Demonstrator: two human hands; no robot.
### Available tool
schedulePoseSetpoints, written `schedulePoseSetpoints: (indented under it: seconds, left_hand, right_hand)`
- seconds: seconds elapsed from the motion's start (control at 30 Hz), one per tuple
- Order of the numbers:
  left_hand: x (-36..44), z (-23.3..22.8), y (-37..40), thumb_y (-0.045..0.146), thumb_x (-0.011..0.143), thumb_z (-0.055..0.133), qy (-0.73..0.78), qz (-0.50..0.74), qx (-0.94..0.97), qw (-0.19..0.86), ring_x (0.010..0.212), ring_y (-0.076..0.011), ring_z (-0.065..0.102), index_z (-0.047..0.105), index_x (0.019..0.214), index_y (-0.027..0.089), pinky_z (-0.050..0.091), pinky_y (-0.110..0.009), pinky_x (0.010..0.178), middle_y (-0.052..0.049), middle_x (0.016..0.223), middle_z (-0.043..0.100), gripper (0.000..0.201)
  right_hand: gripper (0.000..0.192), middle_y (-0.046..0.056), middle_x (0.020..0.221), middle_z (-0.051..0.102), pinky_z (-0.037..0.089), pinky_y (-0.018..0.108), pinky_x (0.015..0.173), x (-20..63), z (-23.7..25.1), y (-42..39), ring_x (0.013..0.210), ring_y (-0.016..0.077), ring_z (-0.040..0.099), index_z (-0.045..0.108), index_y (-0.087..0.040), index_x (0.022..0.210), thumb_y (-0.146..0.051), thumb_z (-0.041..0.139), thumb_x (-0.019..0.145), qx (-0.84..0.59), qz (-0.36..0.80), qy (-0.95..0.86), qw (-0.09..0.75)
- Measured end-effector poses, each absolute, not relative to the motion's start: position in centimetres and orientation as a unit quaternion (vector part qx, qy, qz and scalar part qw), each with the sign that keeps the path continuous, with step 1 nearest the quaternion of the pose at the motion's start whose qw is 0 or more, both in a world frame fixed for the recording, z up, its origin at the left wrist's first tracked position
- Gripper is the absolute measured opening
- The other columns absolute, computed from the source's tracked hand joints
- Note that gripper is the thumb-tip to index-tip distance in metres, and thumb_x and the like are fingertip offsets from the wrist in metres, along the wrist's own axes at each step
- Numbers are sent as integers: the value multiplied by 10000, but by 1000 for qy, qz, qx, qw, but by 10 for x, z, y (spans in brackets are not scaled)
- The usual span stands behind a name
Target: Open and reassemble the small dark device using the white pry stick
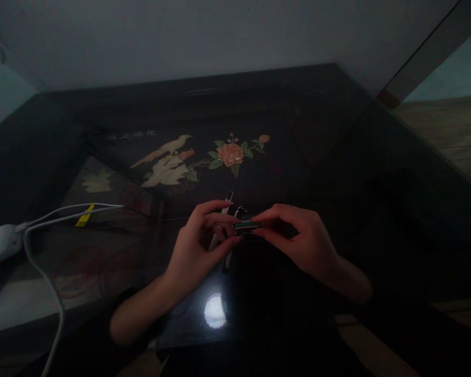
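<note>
Between my two hands is a small, flat, dark piece with a green and pale edge [248, 226]. My left hand [198, 243] pinches its left end with thumb and fingers. From the other side, my right hand [300, 235] grips the right end in the same way. Below and behind my left fingers lies a narrow light-and-dark strip [229, 196], mostly covered by that hand. Close to the fingertips is a small shiny dark bit [241, 210], too dim to name.
The dark glossy table [298, 131] bears an inlaid bird and flower picture [230, 155]. On the left, a white power strip [2, 245] trails white cables [51, 283], one with a yellow tag [85, 215]. A pale wall stands behind.
</note>
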State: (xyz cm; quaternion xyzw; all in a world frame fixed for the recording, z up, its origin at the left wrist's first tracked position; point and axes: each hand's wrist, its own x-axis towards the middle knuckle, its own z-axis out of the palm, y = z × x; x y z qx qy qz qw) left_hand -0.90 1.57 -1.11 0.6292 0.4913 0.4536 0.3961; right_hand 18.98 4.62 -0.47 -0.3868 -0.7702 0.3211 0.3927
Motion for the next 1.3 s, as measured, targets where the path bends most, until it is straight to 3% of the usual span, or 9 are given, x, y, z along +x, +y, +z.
schedulePoseSetpoints:
  seconds: [0.1,0.27,0.43,1.07,1.17,1.3]
  left_hand:
    - [-12,-15,20,113,832,634,485,441,659,369,751,-96,623,485,1177,216,510,-221,730,12,925,673,390]
    - [-16,-18,25,94,861,575,489,331,769,245,840,-143,623,597,981,181,487,-274,768,-15,896,658,150]
    - [-17,-23,25,108,885,547,467,265,824,181,930,-203,610,620,979,182,459,-365,819,-44,966,672,139]
    - [-16,-26,26,130,895,543,454,230,843,173,943,-214,574,630,959,179,436,-375,808,-48,995,674,119]
    - [-16,-26,26,136,896,543,456,229,843,169,943,-215,575,632,966,187,434,-374,809,-47,1001,675,124]
    - [-16,-24,25,142,904,527,460,232,841,167,947,-213,579,630,970,196,433,-373,816,-49,999,677,133]
  right_hand:
    - [81,-7,712,663,447,218,583,196,-1,54,628,119,594,698,-156,875,-126,698,800,-430,307,-760,378]
    - [111,-2,741,649,418,237,609,201,-6,65,661,129,586,696,-156,861,-90,717,774,-470,270,-797,266]
    - [83,11,799,651,418,257,647,198,-15,65,716,148,594,689,-165,884,-128,696,810,-482,245,-820,185]
    - [149,11,853,663,440,277,686,197,-17,66,762,167,616,675,-202,982,-176,673,835,-491,211,-831,157]
    - [219,12,865,653,451,282,683,201,-13,68,763,170,619,666,-206,1036,-199,698,819,-492,221,-831,135]
    - [432,51,1077,625,493,313,716,204,-7,66,851,202,645,611,-201,1150,-281,766,755,-477,234,-844,73]
